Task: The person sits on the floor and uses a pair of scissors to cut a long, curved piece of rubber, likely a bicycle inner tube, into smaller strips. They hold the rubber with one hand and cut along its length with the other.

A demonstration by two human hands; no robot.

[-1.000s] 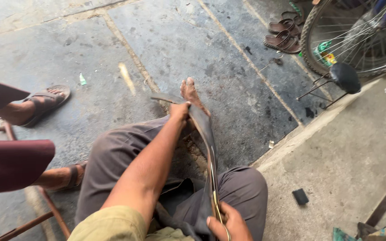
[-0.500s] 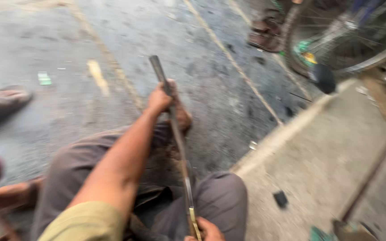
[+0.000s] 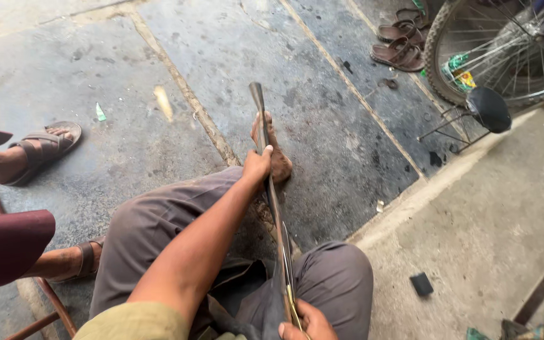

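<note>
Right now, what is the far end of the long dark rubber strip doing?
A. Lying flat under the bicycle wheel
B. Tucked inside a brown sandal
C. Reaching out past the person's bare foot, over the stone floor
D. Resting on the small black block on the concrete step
C: the rubber strip runs from the right hand through the left hand, and its tip extends beyond the bare foot over the stone floor.
</note>
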